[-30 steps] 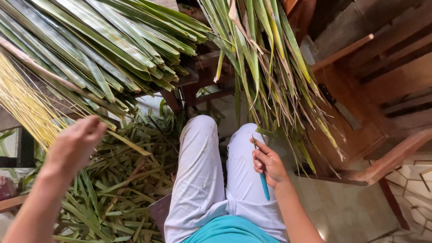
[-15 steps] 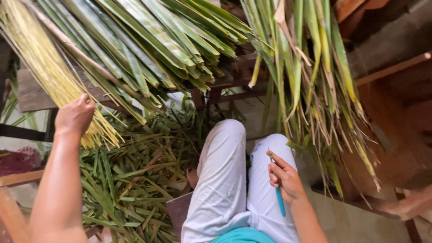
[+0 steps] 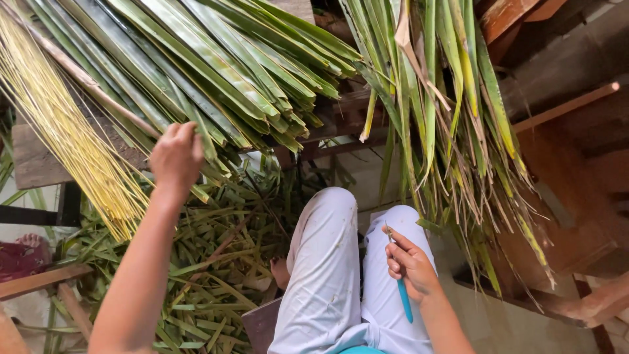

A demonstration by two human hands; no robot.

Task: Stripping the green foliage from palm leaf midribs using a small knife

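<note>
Right hand (image 3: 407, 263) grips knife (image 3: 401, 283), blade up.

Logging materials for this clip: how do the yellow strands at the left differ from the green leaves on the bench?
The yellow strands are thin, pale and wiry; the green leaves are broad, flat and folded. The left hand touches the leaves, not the strands. Both lie fanned across the wooden bench.

Count: two hands (image 3: 175, 156), one blue-handled knife (image 3: 404, 298), one bundle of yellow ribs (image 3: 65, 131), two piles of green fronds (image 3: 216, 59).
</note>
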